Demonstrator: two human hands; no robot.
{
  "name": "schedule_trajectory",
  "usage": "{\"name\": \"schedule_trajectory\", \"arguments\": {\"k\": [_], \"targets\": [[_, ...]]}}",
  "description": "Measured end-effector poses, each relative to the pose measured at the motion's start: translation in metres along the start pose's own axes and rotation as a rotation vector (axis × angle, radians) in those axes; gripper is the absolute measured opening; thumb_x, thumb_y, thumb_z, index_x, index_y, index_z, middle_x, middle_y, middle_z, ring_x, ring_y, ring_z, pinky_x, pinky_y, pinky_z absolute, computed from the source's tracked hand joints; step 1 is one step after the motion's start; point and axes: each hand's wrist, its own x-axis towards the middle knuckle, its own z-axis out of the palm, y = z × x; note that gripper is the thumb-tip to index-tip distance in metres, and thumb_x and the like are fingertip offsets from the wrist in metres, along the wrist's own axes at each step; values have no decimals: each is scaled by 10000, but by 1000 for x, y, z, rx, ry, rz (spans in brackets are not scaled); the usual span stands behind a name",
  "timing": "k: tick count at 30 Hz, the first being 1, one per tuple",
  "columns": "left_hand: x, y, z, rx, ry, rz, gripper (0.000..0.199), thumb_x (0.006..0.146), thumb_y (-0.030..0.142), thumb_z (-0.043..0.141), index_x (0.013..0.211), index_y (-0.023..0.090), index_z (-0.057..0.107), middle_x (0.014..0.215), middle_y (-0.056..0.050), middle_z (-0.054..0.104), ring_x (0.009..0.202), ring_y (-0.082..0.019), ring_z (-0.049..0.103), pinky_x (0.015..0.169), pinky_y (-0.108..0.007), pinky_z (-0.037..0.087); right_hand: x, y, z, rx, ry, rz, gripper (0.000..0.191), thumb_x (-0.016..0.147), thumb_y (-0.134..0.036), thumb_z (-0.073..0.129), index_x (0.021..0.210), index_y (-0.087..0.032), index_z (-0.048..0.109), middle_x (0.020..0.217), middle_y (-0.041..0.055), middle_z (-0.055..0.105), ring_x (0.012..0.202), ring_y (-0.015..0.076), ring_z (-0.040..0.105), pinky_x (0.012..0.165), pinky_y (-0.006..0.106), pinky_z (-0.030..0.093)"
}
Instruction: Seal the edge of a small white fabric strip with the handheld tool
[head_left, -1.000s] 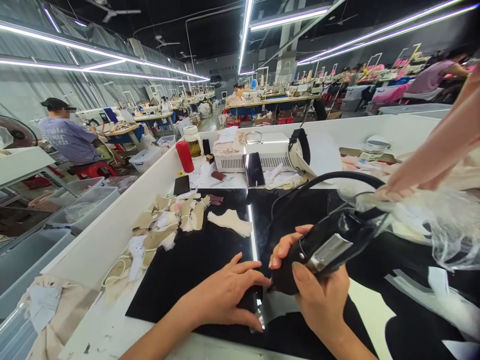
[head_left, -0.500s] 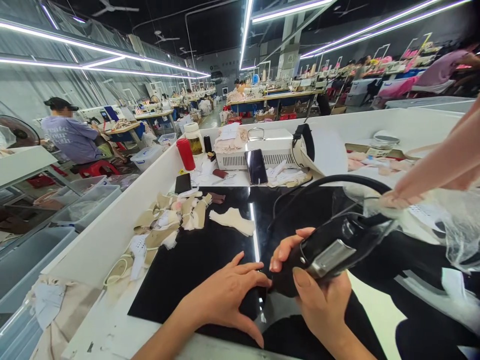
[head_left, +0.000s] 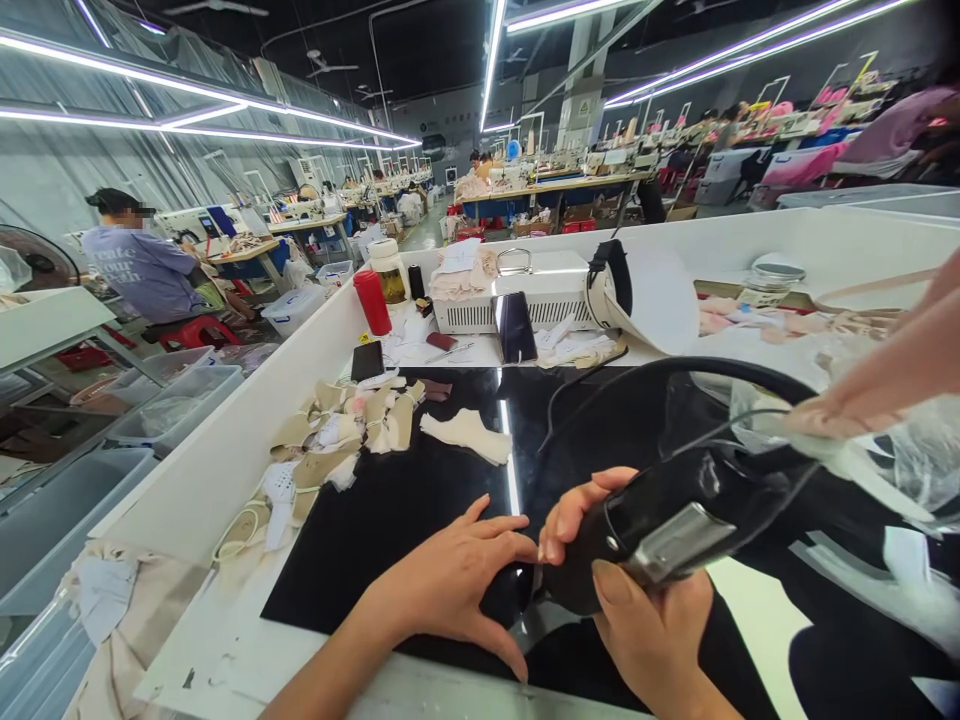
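Observation:
My right hand is wrapped around a black corded hand-held power tool with a silver plate on its side. The tool's lower end points left and down at the glossy black board; its working tip is hidden. My left hand rests on the board just left of the tool, fingers spread and holding nothing. Another person's hand reaches in from the right beside the tool's thick black cord; what it grips is unclear. A cream fabric piece lies on the board beyond my left hand.
Beige and white cut pieces are heaped along the left. At the back stand a white vented box, a phone, a red cup and a jar. Clear plastic lies at the right. White walls edge the table.
The rear of the tool and the other person's hand have shifted a little to the right. My left hand stays spread in nearly the same spot.

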Motion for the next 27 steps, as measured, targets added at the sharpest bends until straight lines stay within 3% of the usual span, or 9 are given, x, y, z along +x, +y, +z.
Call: {"name": "schedule_trajectory", "arguments": {"k": [5, 12, 20, 23, 27], "targets": [[0, 0, 0, 3, 16, 3, 920, 719, 619, 832, 1471, 241, 459, 1516, -129, 538, 1490, -273, 395, 1284, -548, 54, -2, 1, 1, -14, 18, 16, 278, 954, -298, 686, 1205, -298, 568, 848, -1, 640, 661, 141, 642, 648, 321, 596], [1, 5, -4, -18, -21, -23, 818, 729, 596, 838, 1412, 266, 530, 1493, -114, 566, 1500, -294, 377, 1276, -583, 54, -18, 6, -2, -4, -88, 42, 353, 968, -257, 645, 1283, -328, 501, 882, 3, 619, 717, 161, 613, 738, 381, 601], [1, 2, -2, 1, -16, -2, 871, 738, 564, 846, 1472, 268, 482, 1544, -128, 510, 1515, -319, 341, 1270, -600, 79, -15, 2, 1, -27, -105, 54, 351, 980, -282, 633, 1298, -327, 492, 900, 7, 621, 728, 169, 633, 712, 378, 592], [-2, 3, -4, 51, -13, 25, 628, 826, 533, 783, 1364, 278, 583, 1572, -99, 480, 1541, -332, 275, 1254, -637, 127, -5, -5, -3, -7, -75, 43, 311, 962, -281, 665, 1240, -326, 532, 893, -4, 631, 707, 153, 636, 682, 346, 582], [-8, 1, -10, 209, 20, 27, 194, 897, 438, 734, 1029, 296, 741, 1567, -19, 491, 1530, -335, 295, 1248, -629, 186, 11, -15, -17, -62, 26, -19, 303, 945, -295, 688, 1218, -282, 558, 863, -12, 626, 704, 148, 623, 644, 305, 557]]}}
